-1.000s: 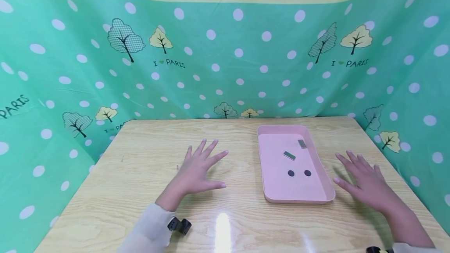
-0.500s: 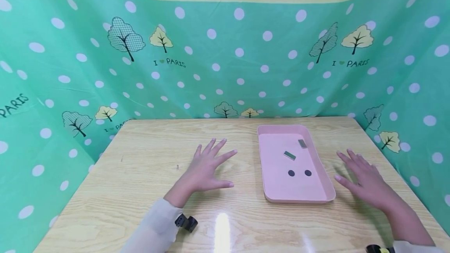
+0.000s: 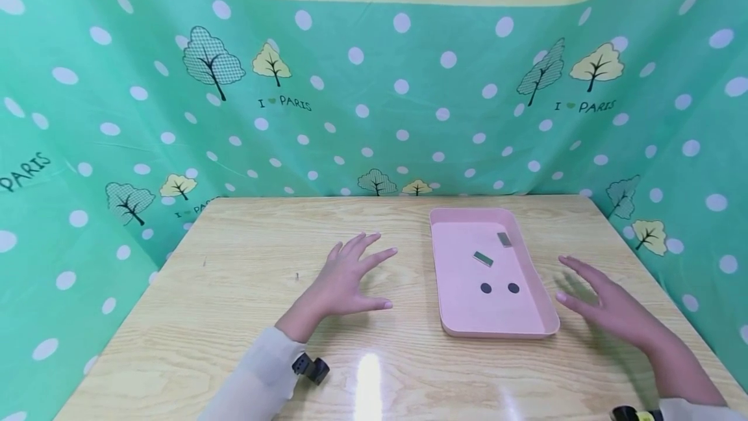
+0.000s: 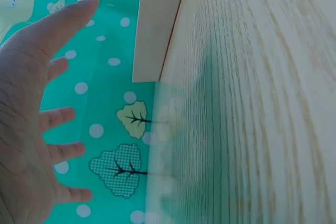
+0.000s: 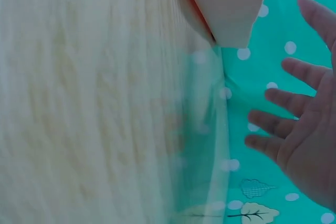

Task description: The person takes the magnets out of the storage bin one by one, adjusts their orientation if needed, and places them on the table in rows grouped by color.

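Note:
A pink tray point(image 3: 497, 327) rests on the wooden table, right of the middle in the head view. Inside it lie two dark round discs, one disc point(image 3: 486, 288) left of the other disc point(image 3: 513, 288). Farther back in the tray are two small flat rectangular pieces, a tilted piece point(image 3: 483, 258) and another piece point(image 3: 504, 240) by the right wall. My left hand point(image 3: 341, 281) hovers over the table left of the tray, fingers spread and nothing held. On the tray's other side my right hand point(image 3: 608, 304) is held up with relaxed, apart fingers, also holding nothing.
The wooden table point(image 3: 175, 317) reaches back to a green dotted curtain point(image 3: 327, 141) hanging behind and along both sides. A small dark mark point(image 3: 297, 276) shows on the tabletop left of the left hand. A wrist camera point(image 3: 311, 369) sits on the left sleeve.
My left hand has shifted right toward the tray, its fingers a little more bent. The right hand has turned, so its fingers overlap more in the head view. The tray and its contents stay put.

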`<state>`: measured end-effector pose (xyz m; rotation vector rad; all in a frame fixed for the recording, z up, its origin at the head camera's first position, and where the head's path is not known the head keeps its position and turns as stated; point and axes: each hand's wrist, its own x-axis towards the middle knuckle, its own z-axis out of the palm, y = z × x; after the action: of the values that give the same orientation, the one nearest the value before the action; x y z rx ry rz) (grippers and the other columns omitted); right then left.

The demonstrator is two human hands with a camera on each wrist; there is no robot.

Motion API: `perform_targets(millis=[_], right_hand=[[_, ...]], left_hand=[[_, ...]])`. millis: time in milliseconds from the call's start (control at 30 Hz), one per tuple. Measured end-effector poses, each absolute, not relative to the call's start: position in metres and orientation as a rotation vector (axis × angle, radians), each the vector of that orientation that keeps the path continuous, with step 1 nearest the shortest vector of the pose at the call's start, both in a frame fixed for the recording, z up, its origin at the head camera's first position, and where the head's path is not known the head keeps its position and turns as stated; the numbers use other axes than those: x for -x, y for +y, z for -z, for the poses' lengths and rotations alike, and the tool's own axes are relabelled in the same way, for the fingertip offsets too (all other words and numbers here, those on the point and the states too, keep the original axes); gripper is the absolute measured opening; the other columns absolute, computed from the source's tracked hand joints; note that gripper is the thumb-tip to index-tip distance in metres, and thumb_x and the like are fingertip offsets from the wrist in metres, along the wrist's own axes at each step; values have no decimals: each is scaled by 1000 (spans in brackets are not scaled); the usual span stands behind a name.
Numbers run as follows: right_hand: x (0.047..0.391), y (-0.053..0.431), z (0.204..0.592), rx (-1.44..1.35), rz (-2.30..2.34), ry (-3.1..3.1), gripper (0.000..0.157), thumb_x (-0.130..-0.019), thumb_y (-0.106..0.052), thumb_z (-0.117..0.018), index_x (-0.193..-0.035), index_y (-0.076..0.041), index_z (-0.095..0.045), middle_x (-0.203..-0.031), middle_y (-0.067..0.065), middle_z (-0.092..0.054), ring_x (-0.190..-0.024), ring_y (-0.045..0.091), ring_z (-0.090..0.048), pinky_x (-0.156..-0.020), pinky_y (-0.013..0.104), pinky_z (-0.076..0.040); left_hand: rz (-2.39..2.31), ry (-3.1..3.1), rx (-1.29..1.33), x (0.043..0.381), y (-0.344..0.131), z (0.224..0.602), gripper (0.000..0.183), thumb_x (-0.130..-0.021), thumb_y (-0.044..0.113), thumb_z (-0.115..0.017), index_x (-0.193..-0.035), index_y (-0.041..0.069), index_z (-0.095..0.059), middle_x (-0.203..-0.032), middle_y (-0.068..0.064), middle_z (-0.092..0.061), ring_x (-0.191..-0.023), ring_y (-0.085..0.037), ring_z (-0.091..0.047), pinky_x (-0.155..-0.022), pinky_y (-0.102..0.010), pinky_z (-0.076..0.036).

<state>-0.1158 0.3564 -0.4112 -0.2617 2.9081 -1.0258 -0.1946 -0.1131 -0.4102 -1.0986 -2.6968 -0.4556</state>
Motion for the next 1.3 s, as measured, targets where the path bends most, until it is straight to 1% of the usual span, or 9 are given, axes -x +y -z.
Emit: perform_targets(millis=[167,333,433,600,667,900,1100,1200,1300], right_hand=[[118,349,413,220,1176,2793,70,-99,-32,-58,-153,-2,-24,-150,33,-26,-127,60,-32,-93,71,-37],[119,346,414,233,1262,2724,67,-100,-31,-56,-153,-2,-25,-150,30,-30,-125,55,-42,-89,63,-47],[121,347,415,235,1308,2688,65,-101,-28,-55,-152,-2,-25,-148,30,-34,-121,52,-48,-85,51,-53],[122,347,418,259,1508,2528,61,-102,-19,-53,-150,4,-23,-145,34,-33,-108,18,-63,-78,35,-57],[123,348,420,275,1575,2454,60,-102,-16,-50,-150,5,-22,-145,36,-30,-102,6,-63,-78,36,-58],[126,351,423,268,1653,2338,62,-101,-12,-50,-151,4,-17,-148,37,-25,-105,6,-63,-78,39,-58],[127,351,425,242,1672,2357,62,-100,-11,-53,-151,2,-21,-146,35,-30,-105,6,-63,-78,39,-58],[127,351,426,233,1687,2352,62,-99,-10,-55,-150,2,-23,-144,26,-40,-105,4,-62,-79,39,-58],[126,351,429,230,1716,2324,64,-97,-9,-58,-150,2,-23,-138,5,-51,-107,4,-62,-80,38,-57]], left_hand=[[476,-2677,1116,195,-111,409,87,-74,68,-70,-148,34,-40,-155,-9,-31,-141,-36,-28,-105,-68,-27],[525,-2643,1142,197,-106,409,87,-74,66,-72,-148,33,-42,-154,-10,-33,-140,-35,-29,-104,-66,-29],[555,-2646,1149,197,-104,408,86,-74,65,-73,-148,32,-42,-154,-9,-33,-141,-34,-29,-105,-64,-29],[628,-2655,1170,197,-99,406,86,-74,62,-74,-148,30,-43,-153,-10,-34,-140,-32,-31,-104,-63,-30],[648,-2648,1178,196,-98,406,86,-74,61,-75,-147,30,-43,-153,-10,-34,-139,-32,-32,-103,-63,-32],[625,-2628,1181,195,-96,406,85,-74,62,-74,-147,31,-43,-152,-11,-35,-138,-32,-33,-103,-63,-32],[624,-2620,1203,195,-92,406,85,-74,62,-74,-147,30,-43,-153,-10,-35,-138,-32,-33,-102,-63,-33],[662,-2612,1224,195,-88,405,85,-75,61,-74,-147,28,-44,-152,-10,-35,-138,-32,-34,-101,-63,-34],[702,-2609,1245,194,-85,405,84,-75,61,-74,-147,28,-44,-152,-10,-35,-138,-31,-34,-100,-63,-35]])
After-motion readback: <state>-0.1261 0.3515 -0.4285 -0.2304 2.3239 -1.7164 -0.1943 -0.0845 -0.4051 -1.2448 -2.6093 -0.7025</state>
